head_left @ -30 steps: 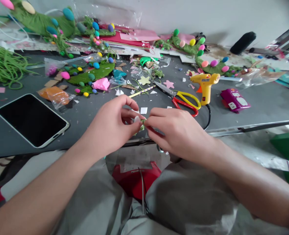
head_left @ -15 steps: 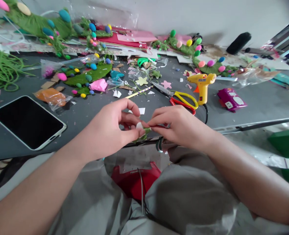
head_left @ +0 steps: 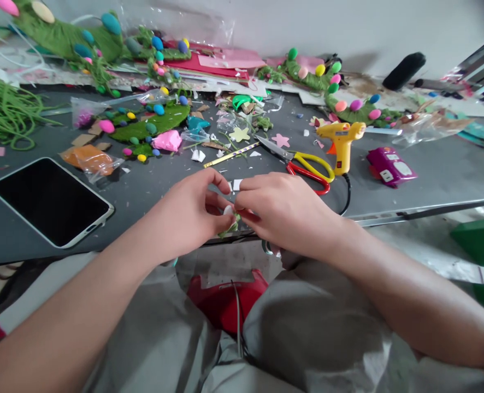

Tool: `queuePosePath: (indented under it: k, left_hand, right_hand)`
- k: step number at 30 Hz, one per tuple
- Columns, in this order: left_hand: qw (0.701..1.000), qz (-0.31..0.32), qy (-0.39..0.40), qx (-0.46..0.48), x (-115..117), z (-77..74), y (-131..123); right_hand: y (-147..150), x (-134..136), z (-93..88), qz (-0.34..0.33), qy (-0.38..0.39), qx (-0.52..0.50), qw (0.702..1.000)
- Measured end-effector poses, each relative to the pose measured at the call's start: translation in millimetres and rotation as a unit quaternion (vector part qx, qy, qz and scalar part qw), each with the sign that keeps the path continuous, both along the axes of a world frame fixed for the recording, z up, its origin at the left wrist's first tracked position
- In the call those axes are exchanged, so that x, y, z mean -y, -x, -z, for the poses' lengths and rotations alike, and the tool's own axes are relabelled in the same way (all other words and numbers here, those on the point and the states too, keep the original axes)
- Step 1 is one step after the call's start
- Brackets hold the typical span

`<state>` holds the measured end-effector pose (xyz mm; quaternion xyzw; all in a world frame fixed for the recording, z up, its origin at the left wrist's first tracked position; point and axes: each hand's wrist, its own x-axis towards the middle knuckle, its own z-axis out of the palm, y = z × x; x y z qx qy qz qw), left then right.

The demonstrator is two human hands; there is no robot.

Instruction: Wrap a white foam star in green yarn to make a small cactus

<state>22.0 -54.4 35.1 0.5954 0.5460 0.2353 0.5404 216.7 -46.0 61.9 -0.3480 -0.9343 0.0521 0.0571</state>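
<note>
Over the table's front edge, my left hand point(head_left: 196, 210) pinches a small green-and-white craft piece point(head_left: 228, 210) between thumb and fingers. Its white part pokes up by the thumb, and green fuzzy material hangs below. My right hand point(head_left: 281, 204) is closed, its fingertips against the right side of that same piece; what exactly they pinch is hidden. Just beyond the fingers lies a white paper scrap point(head_left: 237, 185). Scissors point(head_left: 310, 166) with red and yellow handles rest near my right hand, and a pencil point(head_left: 229, 154) lies beyond both hands.
A yellow glue gun point(head_left: 340, 144) stands right of the scissors, its black cord trailing toward the edge. Beyond it is a purple box point(head_left: 391, 166). At left lie a tablet-like device point(head_left: 51, 202), an orange packet point(head_left: 90, 160) and green yarn point(head_left: 4, 112). Egg-decorated green pieces point(head_left: 70, 41) line the back.
My right hand has shifted left, its fingers now closer in over the green piece. My left hand keeps its pinch. The view has moved slightly.
</note>
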Motion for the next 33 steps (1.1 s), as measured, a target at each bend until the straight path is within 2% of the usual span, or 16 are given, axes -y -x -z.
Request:
queuePosePath:
  k: [5,12,15,20,26,30,33]
  left_hand:
    - [1.0,-0.01,-0.028,0.0,-1,-1.5,0]
    - [0.988,-0.112,-0.098,0.038,1,-7.4,-3]
    - [0.984,-0.127,-0.115,0.054,2,-10.2,-3]
    - [0.987,-0.1,-0.08,0.099,2,-15.2,-1]
    - [0.997,-0.025,-0.011,0.075,0,-10.1,4]
    - [1.0,-0.008,-0.004,0.03,1,-3.7,2]
    - [1.0,-0.012,-0.013,0.025,1,-1.9,0]
  right_hand:
    - [1,4,-4.0,0.013,0.021,-0.005,1.0]
    - [-9,11,-3.2,0.046,0.048,-0.082,0.994]
    - [-13,13,-2.2,0.059,0.069,-0.107,0.99]
    - [-19,2,2.4,0.059,0.102,-0.149,0.982]
    - [-19,-12,4.6,0.03,0.121,-0.126,0.984]
    - [-12,-8,1.9,0.033,0.078,-0.071,0.994]
    - [-6,-3,1.5,0.006,0.015,-0.035,0.999]
